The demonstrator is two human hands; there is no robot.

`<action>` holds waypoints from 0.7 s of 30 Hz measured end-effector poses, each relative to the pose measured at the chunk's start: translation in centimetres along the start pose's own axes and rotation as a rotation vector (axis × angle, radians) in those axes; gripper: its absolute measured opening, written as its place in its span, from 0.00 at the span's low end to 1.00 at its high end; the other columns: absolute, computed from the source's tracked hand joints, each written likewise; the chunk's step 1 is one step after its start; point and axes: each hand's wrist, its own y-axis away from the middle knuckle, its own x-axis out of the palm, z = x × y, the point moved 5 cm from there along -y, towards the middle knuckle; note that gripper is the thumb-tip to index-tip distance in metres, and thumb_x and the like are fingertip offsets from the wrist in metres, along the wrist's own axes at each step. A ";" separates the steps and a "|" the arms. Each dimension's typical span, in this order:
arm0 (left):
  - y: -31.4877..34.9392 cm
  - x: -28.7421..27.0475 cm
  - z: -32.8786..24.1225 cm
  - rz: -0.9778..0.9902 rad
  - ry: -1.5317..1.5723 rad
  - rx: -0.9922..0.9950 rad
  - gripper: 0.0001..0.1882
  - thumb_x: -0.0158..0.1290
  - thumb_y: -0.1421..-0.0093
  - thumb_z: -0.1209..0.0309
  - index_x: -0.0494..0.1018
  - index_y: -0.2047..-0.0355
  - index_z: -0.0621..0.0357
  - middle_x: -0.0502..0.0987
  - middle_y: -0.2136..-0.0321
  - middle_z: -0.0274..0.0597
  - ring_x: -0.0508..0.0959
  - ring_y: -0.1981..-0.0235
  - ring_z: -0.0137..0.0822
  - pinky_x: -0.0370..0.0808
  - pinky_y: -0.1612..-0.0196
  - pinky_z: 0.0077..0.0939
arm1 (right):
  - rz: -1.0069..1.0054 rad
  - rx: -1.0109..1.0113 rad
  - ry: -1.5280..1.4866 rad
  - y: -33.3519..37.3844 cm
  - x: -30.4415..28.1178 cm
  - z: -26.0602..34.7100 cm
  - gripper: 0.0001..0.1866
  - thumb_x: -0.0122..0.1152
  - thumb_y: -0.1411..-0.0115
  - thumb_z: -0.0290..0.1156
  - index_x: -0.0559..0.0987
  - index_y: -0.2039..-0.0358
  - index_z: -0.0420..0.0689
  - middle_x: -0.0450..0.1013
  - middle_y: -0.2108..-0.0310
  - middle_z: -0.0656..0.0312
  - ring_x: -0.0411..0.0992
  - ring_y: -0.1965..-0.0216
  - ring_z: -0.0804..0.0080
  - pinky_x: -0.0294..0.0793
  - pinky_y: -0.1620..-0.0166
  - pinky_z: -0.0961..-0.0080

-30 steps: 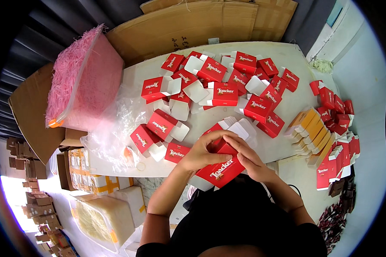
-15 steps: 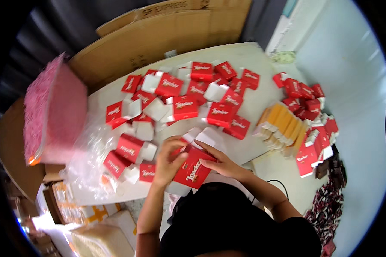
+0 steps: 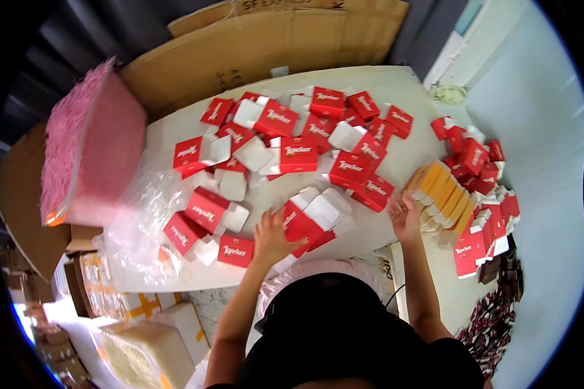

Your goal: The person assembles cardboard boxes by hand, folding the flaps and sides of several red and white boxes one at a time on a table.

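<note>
A red cardboard box (image 3: 302, 225) with raised white flaps sits near the front edge of the white table. My left hand (image 3: 270, 238) is at its left side, fingers spread, the thumb reaching over the red face. To the right, my right hand (image 3: 405, 219) is beside a stack of yellow-orange packs in clear trays (image 3: 440, 194). Its fingers are apart with nothing visible between them; whether they touch the nearest pack cannot be told. Several more red boxes with white flaps, such as one red box (image 3: 350, 170), lie across the table.
At the left stands a pink bin (image 3: 107, 149) of shredded filler, beside crumpled clear plastic (image 3: 146, 227). Cardboard sheets (image 3: 259, 52) lean behind the table. On the right surface lie a pile of red boxes (image 3: 472, 155) and many small dark wrapped pieces (image 3: 490, 318).
My right hand has left the red box and moved right to the yellow-orange packs. My left hand has loosened from its grip, and the box now stands on the table with its flaps up.
</note>
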 end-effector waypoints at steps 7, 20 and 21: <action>0.1 4.0 -0.5 0.042 -0.267 -0.034 0.63 0.63 0.70 0.41 0.43 0.39 0.54 0.45 0.41 0.58 0.49 0.40 0.53 0.47 0.44 0.59 | 0.451 -0.606 1.242 4.1 6.4 -10.4 0.26 0.61 0.53 0.29 0.66 0.52 0.44 0.65 0.59 0.54 0.69 0.62 0.62 0.69 0.61 0.68; 0.8 2.0 -1.7 -0.143 -0.212 0.055 0.59 0.64 0.72 0.45 0.50 0.41 0.54 0.48 0.42 0.58 0.52 0.43 0.55 0.52 0.48 0.55 | 0.688 -0.280 1.352 4.9 9.6 -14.4 0.30 0.64 0.56 0.34 0.65 0.52 0.40 0.63 0.58 0.48 0.68 0.61 0.52 0.71 0.62 0.64; 0.9 2.0 -1.6 -0.129 -0.213 0.044 0.58 0.64 0.72 0.45 0.50 0.41 0.54 0.48 0.42 0.58 0.52 0.43 0.55 0.52 0.48 0.56 | 0.670 -0.400 1.417 5.4 10.1 -14.2 0.30 0.64 0.56 0.33 0.65 0.53 0.39 0.62 0.58 0.49 0.68 0.61 0.52 0.71 0.62 0.64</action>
